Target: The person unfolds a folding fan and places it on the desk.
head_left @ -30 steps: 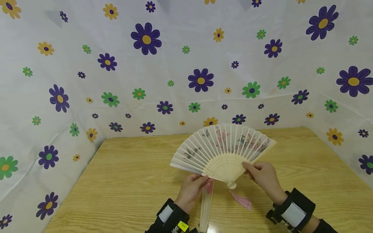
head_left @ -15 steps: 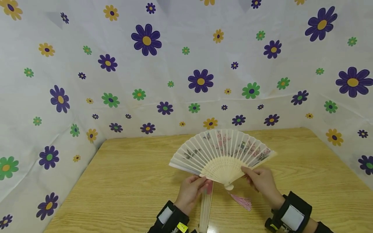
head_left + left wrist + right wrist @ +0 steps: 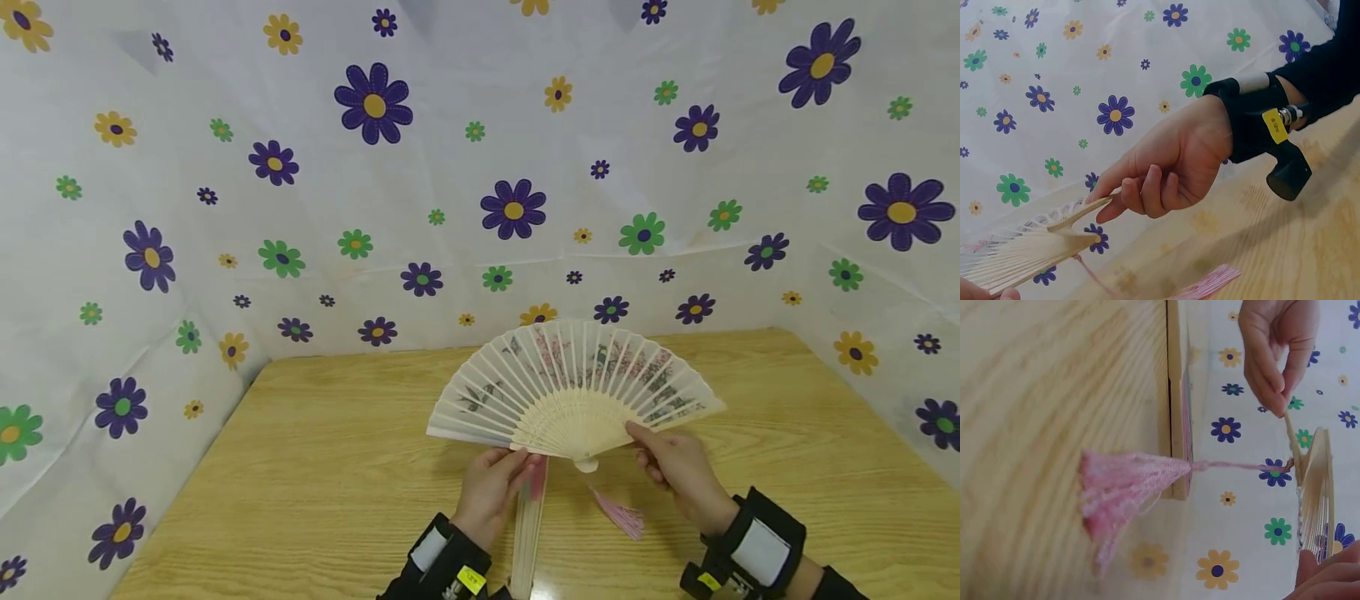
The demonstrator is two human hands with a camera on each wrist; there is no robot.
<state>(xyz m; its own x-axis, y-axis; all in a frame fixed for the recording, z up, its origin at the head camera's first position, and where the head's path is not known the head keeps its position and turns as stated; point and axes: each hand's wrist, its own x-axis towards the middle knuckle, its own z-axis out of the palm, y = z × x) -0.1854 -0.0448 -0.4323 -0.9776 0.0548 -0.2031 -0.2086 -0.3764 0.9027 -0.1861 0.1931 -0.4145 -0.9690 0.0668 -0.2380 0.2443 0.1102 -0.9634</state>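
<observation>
A spread folding fan [image 3: 577, 408] with pale ribs and printed flowers and birds is held up above the table in the head view. My left hand [image 3: 491, 492] pinches its left end rib between thumb and fingers. On the opposite side, my right hand [image 3: 682, 471] pinches the right end rib; the left wrist view shows this right hand [image 3: 1169, 162] with thumb and finger on the rib. From the fan's pivot hangs a pink tassel [image 3: 618, 512], also plain in the right wrist view. Only fingertips of my left hand [image 3: 985, 292] enter the left wrist view.
A second, folded fan [image 3: 528, 533] lies lengthwise on the wooden table [image 3: 315, 483], its far end partly under my left hand. White cloth [image 3: 420, 167] printed with flowers stands around the back and sides of the table.
The fan has spread wider, its right end rib lower and further right. It dipped slightly, then rose again. My left hand stays almost still on its rib.
</observation>
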